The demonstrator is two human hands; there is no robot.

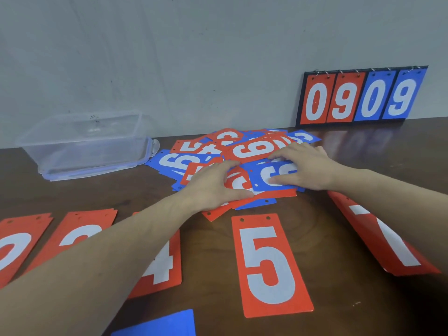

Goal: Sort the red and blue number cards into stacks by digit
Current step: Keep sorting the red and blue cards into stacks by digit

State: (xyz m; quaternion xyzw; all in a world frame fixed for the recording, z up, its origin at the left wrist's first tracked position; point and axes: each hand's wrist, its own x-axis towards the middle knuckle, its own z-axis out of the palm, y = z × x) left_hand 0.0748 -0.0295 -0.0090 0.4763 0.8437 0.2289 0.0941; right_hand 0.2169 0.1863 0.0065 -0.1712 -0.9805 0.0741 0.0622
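The number cards are flat rectangles, red or blue, each bearing one large white digit and two punched holes on a short edge. An unsorted pile (232,156) of them lies overlapping at the far middle of the brown table (327,238), digits facing several ways. My left hand (213,183) rests on the near left part of the pile, fingers bent, thumb pressed along the edge of a red card (238,181). My right hand (305,166) grips a blue card (271,175) on top of the pile, thumb on its white digit and fingers curled over its far edge. Sorted red cards lie in a near row: at far left one with a rounded digit (17,243), another partly hidden by my forearm (80,234), then a 4 (162,263), a 5 (269,265) and a 7 (383,236). A blue card corner (164,323) shows at the near edge. A clear plastic container (89,144) sits far left, nothing visible inside. A scoreboard (361,95) reading 0909 leans against the wall (169,57), far right.
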